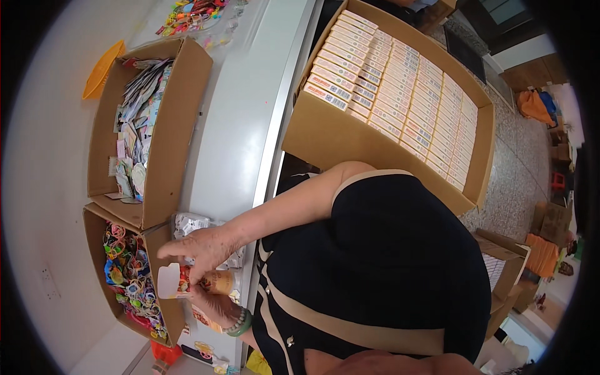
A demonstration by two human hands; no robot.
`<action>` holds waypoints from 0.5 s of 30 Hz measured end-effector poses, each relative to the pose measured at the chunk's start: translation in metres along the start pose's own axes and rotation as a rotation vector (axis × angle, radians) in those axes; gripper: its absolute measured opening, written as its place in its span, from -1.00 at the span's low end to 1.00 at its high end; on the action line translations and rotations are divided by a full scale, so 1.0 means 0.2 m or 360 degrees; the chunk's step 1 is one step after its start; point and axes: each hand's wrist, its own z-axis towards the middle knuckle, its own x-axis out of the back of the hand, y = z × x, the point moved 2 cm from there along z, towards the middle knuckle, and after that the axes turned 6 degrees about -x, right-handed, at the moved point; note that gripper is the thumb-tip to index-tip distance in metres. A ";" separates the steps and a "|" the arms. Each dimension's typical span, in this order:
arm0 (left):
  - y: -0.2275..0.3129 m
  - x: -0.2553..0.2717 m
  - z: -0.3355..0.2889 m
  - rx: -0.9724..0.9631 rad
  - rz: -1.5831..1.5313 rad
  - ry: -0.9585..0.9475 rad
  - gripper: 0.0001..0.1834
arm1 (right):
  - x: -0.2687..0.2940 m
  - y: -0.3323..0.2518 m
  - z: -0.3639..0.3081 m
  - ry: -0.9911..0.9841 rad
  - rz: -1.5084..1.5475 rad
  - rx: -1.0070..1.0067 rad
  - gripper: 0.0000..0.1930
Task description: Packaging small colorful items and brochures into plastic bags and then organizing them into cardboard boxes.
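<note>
My left hand, with a green bead bracelet on its wrist, is closed on a small carton. The carton is white inside, with red and orange print on its side, and a pale flap stands up. Over it reaches my right hand, fingers apart: one points left past the carton, another comes down at its printed side. Whether that finger presses on the carton is hard to see. An orange-tan printed pack lies beside my hands, and silvery clear plastic bags lie under and behind my right hand.
A box of colourful small trinkets stands left of my hands. Beyond it is a box of flat packets. Both are on the grey-white table. At upper right, a large carton holds rows of small white boxes. An orange basket leans by the wall.
</note>
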 end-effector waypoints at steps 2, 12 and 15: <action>0.04 -0.08 0.00 -0.0124 0.0151 0.0032 -0.26 | -0.01 0.04 -0.02 -0.0342 -0.0022 -0.0452 -0.59; 0.03 -0.16 0.03 -0.0176 0.0123 0.0146 -0.44 | 0.04 0.07 -0.07 -0.0045 -0.0662 -0.0464 -0.57; 0.01 -0.12 0.05 -0.0107 -0.0051 0.0154 -0.45 | 0.03 0.03 -0.09 0.0139 -0.0384 -0.0311 -0.63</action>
